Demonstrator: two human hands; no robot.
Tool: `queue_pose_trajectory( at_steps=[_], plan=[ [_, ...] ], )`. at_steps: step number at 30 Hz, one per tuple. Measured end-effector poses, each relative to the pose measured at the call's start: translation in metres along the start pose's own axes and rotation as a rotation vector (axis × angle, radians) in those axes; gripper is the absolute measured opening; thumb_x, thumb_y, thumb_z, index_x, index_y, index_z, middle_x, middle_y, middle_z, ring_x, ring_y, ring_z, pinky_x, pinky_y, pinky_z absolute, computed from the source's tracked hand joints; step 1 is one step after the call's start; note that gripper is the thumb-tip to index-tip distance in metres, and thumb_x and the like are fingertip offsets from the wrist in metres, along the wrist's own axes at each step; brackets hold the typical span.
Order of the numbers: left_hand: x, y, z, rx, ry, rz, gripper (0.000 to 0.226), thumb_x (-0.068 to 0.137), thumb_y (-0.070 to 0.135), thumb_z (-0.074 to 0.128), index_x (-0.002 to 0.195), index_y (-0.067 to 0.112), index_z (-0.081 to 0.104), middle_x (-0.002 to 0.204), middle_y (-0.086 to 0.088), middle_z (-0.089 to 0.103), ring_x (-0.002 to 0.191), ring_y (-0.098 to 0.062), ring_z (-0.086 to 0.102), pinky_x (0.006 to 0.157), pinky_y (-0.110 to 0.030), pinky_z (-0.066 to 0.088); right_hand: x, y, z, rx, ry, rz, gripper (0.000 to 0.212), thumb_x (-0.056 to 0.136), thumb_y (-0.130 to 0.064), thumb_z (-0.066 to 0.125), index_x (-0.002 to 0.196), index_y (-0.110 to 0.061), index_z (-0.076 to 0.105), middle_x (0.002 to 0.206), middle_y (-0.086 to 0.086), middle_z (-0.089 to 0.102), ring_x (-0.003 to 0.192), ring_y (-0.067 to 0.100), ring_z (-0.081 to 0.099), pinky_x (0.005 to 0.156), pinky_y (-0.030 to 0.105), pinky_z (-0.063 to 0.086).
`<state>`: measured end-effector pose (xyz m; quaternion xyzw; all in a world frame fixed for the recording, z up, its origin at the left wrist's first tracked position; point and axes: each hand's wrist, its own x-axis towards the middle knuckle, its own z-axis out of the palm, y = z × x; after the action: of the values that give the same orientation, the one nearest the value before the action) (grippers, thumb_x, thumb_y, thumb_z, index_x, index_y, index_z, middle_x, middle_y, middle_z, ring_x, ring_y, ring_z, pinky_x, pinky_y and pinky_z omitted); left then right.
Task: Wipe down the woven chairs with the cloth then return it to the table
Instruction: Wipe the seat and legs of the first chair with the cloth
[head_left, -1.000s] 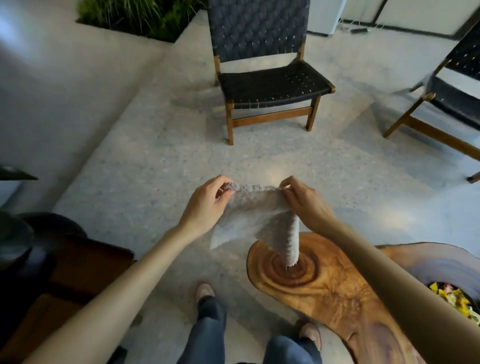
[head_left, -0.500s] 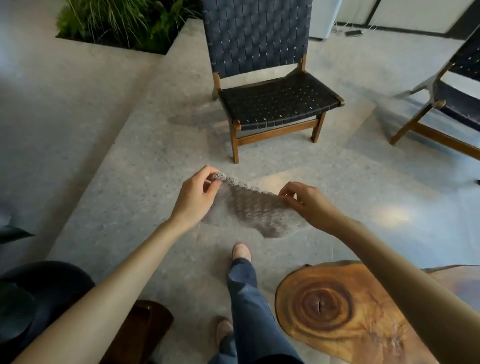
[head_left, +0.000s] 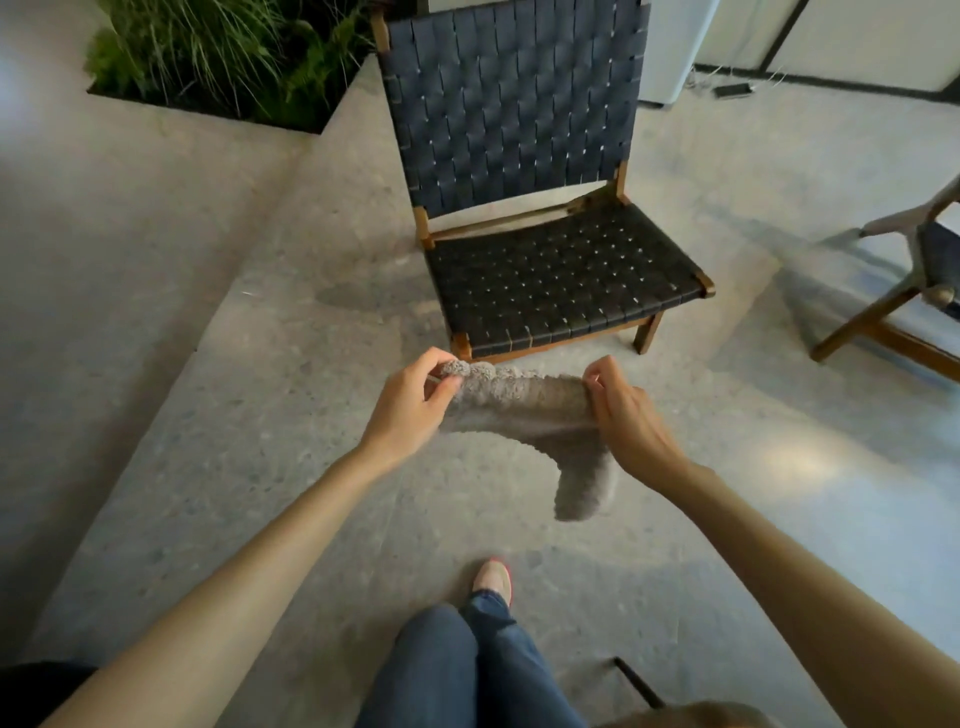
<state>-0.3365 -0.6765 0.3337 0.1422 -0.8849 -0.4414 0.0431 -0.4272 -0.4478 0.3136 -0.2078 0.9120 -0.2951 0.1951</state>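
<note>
Between left hand (head_left: 410, 410) and right hand (head_left: 626, 421), cloth (head_left: 524, 402)

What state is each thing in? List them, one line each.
Cloth: held in the air between both hands, one end hanging.
Left hand: pinches the cloth's left corner.
Right hand: pinches its other top corner.
Chair: upright, seat bare, cloth not touching it.
Second chair: at right, mostly out of frame.

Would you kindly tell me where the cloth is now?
In the head view, the cloth hangs mid-frame, pinched between the left hand and right hand, above the floor just before the nearest woven chair.
</note>
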Motion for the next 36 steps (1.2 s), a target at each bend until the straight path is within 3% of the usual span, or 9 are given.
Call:
queue_pose_trajectory(
  at_steps=[3, 9, 11, 15, 19, 25, 29, 33, 36],
  plan=[
    [0.053, 0.0, 0.01, -0.033, 0.013, -0.026, 0.012, 0.094, 0.011, 0.056, 0.092, 0.022, 0.053, 0.075, 0.017, 0.057, 0.067, 0.009, 0.055, 0.06, -0.003, 0.038, 0.052, 0.007, -0.027, -0.024, -0.034, -0.015, 0.019, 0.104, -0.032, 0.031, 0.106, -0.019, 0.043, 0.098, 0.006, 0.061, 0.082, 0.022, 0.058, 0.074, 0.042, 0.051],
    [0.156, -0.018, 0.042, -0.039, 0.0, -0.095, 0.005, 0.094, 0.014, 0.055, 0.095, 0.018, 0.057, 0.081, 0.006, 0.062, 0.075, -0.006, 0.058, 0.067, -0.016, 0.044, 0.157, 0.037, -0.06, -0.134, -0.151, -0.121, 0.026, 0.087, -0.026, 0.067, 0.102, -0.018, 0.047, 0.094, -0.003, 0.057, 0.085, 0.017, 0.056, 0.072, 0.033, 0.049],
    [0.191, -0.028, 0.055, -0.016, -0.006, -0.127, 0.009, 0.095, 0.017, 0.054, 0.102, 0.014, 0.058, 0.088, 0.002, 0.063, 0.081, -0.014, 0.059, 0.071, -0.025, 0.046, 0.195, 0.051, -0.065, -0.17, -0.19, -0.122, 0.025, 0.085, -0.012, 0.066, 0.098, -0.019, 0.046, 0.094, -0.003, 0.054, 0.088, 0.019, 0.055, 0.072, 0.031, 0.048],
    [0.26, -0.042, 0.081, -0.08, -0.027, -0.155, 0.006, 0.096, 0.016, 0.052, 0.1, 0.02, 0.053, 0.086, 0.012, 0.057, 0.079, -0.004, 0.055, 0.066, -0.004, 0.04, 0.272, 0.075, -0.077, -0.228, -0.184, -0.094, 0.024, 0.084, 0.002, 0.053, 0.098, -0.017, 0.047, 0.094, -0.001, 0.051, 0.09, 0.023, 0.052, 0.074, 0.036, 0.045],
    [0.325, -0.047, 0.095, -0.145, 0.04, -0.139, 0.008, 0.096, 0.014, 0.052, 0.103, 0.017, 0.054, 0.098, 0.009, 0.059, 0.096, -0.004, 0.058, 0.085, -0.014, 0.045, 0.343, 0.088, -0.096, -0.314, -0.06, -0.162, 0.024, 0.088, 0.003, 0.049, 0.106, -0.012, 0.053, 0.097, 0.003, 0.057, 0.091, 0.024, 0.047, 0.077, 0.037, 0.041],
    [0.374, -0.051, 0.109, -0.066, 0.142, -0.054, 0.015, 0.096, 0.017, 0.05, 0.111, 0.019, 0.054, 0.104, 0.021, 0.055, 0.089, 0.019, 0.054, 0.071, 0.001, 0.043, 0.394, 0.099, -0.109, -0.343, 0.148, -0.302, 0.021, 0.092, -0.004, 0.056, 0.112, -0.009, 0.058, 0.108, 0.009, 0.062, 0.091, 0.023, 0.044, 0.078, 0.037, 0.04],
    [0.362, -0.064, 0.139, -0.018, 0.197, -0.081, 0.019, 0.096, 0.015, 0.05, 0.114, 0.012, 0.056, 0.104, 0.008, 0.063, 0.08, -0.005, 0.063, 0.072, -0.014, 0.051, 0.4, 0.132, -0.084, -0.368, 0.063, -0.3, 0.025, 0.094, -0.003, 0.049, 0.118, -0.011, 0.054, 0.118, 0.007, 0.058, 0.102, 0.025, 0.043, 0.087, 0.037, 0.039],
    [0.336, -0.1, 0.184, 0.105, 0.215, -0.133, 0.018, 0.097, 0.016, 0.049, 0.113, 0.013, 0.057, 0.099, 0.009, 0.062, 0.063, 0.012, 0.05, 0.061, -0.002, 0.039, 0.4, 0.182, -0.032, -0.433, -0.048, -0.358, 0.029, 0.094, -0.003, 0.044, 0.12, -0.015, 0.052, 0.12, 0.002, 0.054, 0.102, 0.023, 0.04, 0.088, 0.034, 0.033],
    [0.325, -0.138, 0.216, 0.162, 0.192, -0.211, 0.016, 0.098, 0.015, 0.048, 0.112, 0.013, 0.055, 0.086, 0.008, 0.06, 0.056, 0.007, 0.045, 0.056, -0.004, 0.036, 0.404, 0.22, 0.016, -0.426, -0.148, -0.392, 0.028, 0.094, -0.004, 0.041, 0.116, -0.019, 0.05, 0.118, -0.002, 0.052, 0.095, 0.017, 0.036, 0.084, 0.029, 0.032]
  ],
)
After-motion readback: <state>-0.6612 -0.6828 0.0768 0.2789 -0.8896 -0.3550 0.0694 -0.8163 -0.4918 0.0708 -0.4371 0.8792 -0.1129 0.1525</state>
